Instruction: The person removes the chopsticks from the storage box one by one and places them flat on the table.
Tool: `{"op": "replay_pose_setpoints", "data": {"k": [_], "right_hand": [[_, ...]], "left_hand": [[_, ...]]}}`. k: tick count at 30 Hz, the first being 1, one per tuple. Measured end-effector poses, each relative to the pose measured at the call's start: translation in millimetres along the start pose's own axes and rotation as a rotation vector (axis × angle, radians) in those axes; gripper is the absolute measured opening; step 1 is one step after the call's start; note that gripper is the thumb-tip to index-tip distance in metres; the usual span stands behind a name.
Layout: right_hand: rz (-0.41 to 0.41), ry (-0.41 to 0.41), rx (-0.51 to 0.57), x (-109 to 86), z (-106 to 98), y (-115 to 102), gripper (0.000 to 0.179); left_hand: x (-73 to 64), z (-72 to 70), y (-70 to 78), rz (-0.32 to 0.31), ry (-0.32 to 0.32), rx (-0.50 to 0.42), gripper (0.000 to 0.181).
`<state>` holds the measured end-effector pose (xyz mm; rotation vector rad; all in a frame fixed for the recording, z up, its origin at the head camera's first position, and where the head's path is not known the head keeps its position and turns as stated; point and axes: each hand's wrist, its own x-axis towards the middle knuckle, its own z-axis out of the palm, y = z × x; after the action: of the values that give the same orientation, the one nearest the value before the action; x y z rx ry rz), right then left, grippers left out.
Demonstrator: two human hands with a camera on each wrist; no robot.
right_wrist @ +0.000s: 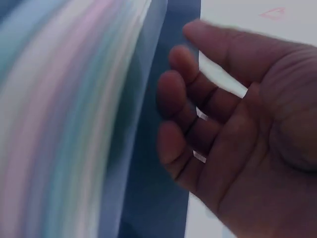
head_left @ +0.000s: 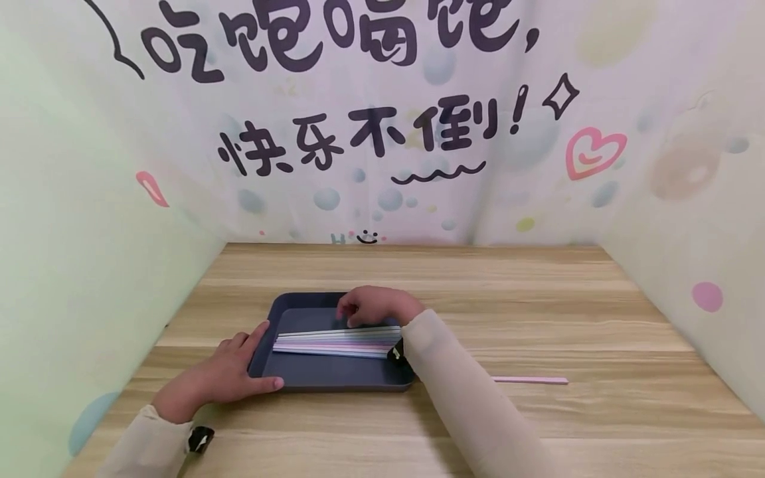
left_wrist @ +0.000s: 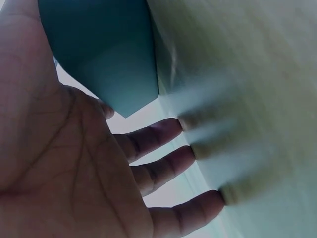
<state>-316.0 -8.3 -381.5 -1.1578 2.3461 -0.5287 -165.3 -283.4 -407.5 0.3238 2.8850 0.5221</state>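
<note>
A dark blue-grey rectangular tray [head_left: 325, 375] lies on the table, with a bundle of long, thin pastel sticks [head_left: 335, 342] inside it. My left hand [head_left: 224, 372] is at the tray's left end, its fingers spread along the outer side and the thumb at the near left corner. In the left wrist view the tray's wall [left_wrist: 106, 54] rises beside the palm. Over the tray's far side, just beyond the sticks, is my right hand [head_left: 379, 305]. Its fingers [right_wrist: 171, 94] are loosely curled with nothing between them, beside the blurred sticks in the right wrist view.
One pink stick [head_left: 532, 380] lies on the wooden table [head_left: 597, 318] to the right of the tray, partly hidden by my right sleeve [head_left: 472, 398]. A printed white curtain [head_left: 358, 186] hangs behind the table, with pale walls at both sides.
</note>
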Motion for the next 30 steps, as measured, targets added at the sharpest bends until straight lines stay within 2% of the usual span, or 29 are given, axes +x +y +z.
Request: {"op": "replay_pose_setpoints", "data": {"k": [6,12,20,30], "right_hand": [[-0.008,0.066,0.026,3.4,15.4,4.0,0.018],[-0.002,0.149,0.089,4.7,19.8,7.7,0.017],[0.024,0.139,0.093,6.4,24.1,9.2,0.017],[0.012,0.122,0.101,5.9,26.8,8.6,0.018]], "left_hand": [[2.4,-0.9,3.7,0.008,-0.016,-0.007,0.114],[1.8,-1.8,2.7,-0.009,-0.025,-0.008,0.115],[-0.4,-4.7,3.4,-0.016,-0.024,-0.008,0.115],[-1.5,-4.0,3.6,-0.024,-0.031,-0.009,0.115]]}}
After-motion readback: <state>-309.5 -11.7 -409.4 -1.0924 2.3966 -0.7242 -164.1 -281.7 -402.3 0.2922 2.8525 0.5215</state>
